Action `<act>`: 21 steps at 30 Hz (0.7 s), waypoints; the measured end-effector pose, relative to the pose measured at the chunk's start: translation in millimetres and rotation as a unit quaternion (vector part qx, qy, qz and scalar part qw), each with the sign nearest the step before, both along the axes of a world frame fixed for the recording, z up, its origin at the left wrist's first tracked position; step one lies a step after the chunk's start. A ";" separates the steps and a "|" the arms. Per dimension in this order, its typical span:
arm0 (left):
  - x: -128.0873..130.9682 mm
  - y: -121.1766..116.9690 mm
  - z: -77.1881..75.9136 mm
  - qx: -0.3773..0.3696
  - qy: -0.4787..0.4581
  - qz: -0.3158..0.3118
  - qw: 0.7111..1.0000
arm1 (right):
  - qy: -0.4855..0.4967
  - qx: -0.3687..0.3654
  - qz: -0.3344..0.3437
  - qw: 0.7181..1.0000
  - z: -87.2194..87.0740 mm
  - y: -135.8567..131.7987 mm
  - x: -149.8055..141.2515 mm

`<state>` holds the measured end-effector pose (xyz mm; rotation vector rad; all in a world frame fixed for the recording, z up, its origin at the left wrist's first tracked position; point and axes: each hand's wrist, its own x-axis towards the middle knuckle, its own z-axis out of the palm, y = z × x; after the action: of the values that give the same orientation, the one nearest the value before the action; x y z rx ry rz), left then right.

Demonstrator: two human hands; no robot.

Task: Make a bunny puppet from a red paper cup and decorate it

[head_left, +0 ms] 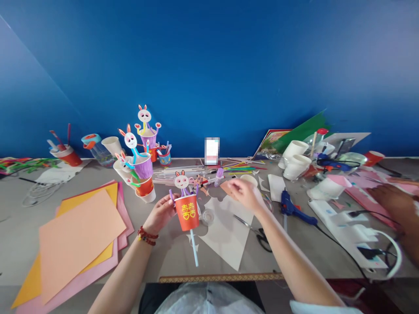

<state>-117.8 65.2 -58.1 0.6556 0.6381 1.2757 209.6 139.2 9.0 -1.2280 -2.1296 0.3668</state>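
Observation:
My left hand (163, 212) grips the rim of a red paper cup (186, 212) with gold lettering. A white paper rabbit head (181, 180) and purple straw arms stick up from the cup, and a pale blue straw (194, 248) hangs from its bottom. Off to the right, my right hand (245, 194) has its fingers curled together above a peach paper scrap; whether they hold something small is hidden. Below that hand are a white paper sheet (229, 235) and black-handled scissors (262, 240). A tape roll (207, 216) sits just right of the red cup.
Finished rabbit cups (142, 165) stand stacked at left, behind coloured paper sheets (81, 235). Loose straws (183, 172) lie along the back. On the right are a blue glue gun (296, 210), a white power strip (347, 235), white cups (296, 165) and another person's hand (388, 203).

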 end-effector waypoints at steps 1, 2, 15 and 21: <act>0.1 -0.1 0.3 0.002 0.002 -0.003 1.000 | -0.014 -0.036 0.039 0.998 -5.3 -13.2 -3.8; 0.1 -0.1 0.8 0.003 0.005 -0.005 1.000 | -0.042 -0.068 0.098 0.992 -11.0 -25.6 -8.3; 3.0 -2.9 2.5 -0.003 0.021 0.004 1.000 | 0.120 -0.253 0.168 0.945 -39.9 -51.5 -25.5; 7.0 -4.3 5.3 0.006 0.015 -0.011 1.000 | 0.384 -0.453 0.087 0.800 -38.6 -61.7 -24.4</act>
<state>-110.7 60.9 -52.8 0.6895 0.6468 1.2528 185.2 77.6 -29.6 -1.0287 -1.3042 1.7842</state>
